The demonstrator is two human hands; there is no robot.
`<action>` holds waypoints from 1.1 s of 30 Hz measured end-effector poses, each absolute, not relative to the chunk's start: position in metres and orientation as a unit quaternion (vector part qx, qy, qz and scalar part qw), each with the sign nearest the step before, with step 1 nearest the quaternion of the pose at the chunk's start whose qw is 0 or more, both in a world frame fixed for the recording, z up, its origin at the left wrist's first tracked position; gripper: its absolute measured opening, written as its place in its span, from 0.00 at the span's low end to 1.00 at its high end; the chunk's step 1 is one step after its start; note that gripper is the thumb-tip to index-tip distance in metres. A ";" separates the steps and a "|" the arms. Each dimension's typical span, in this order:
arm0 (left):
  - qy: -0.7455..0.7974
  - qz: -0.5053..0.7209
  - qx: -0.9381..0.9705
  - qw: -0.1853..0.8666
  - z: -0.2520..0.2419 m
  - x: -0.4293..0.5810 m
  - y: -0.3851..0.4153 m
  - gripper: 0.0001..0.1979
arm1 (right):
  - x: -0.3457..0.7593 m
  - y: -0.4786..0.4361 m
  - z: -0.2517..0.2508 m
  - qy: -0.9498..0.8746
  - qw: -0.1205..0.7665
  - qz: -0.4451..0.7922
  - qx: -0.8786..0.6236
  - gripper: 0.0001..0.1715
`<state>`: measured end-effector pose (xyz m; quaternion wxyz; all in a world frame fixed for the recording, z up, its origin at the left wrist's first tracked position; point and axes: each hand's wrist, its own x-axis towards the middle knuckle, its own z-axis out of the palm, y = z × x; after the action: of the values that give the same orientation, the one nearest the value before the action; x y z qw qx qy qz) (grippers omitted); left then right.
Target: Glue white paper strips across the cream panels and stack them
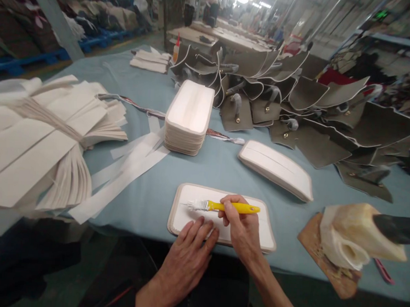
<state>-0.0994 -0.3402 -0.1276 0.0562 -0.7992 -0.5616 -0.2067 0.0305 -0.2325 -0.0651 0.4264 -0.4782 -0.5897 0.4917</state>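
The right hand (243, 227) grips a yellow brush (223, 207), bristles on the white panel (259, 228). The left hand (190, 252) lies flat, fingers spread, pressing that panel to the counter (149, 192).

Brush (215, 206) handle partly hidden in right hand (244, 230); panel (183, 216) near edge under left hand (187, 257); pot (354, 234) blurred, its dark stick cut off right.

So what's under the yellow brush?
A white panel with a tan rim, lying on the blue table. The right hand holds the brush over it. The left hand lies flat on its near edge, so that part is hidden.
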 end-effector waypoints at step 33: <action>-0.575 -0.281 -0.769 -0.009 -0.130 -0.088 -0.332 0.29 | 0.206 -0.216 -0.056 -0.631 0.375 0.338 -0.589 0.14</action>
<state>-0.0881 -0.3318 -0.1300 -0.0093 -0.7688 -0.5745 -0.2806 0.2056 -0.2161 -0.0560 0.3754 -0.5888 -0.6311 0.3378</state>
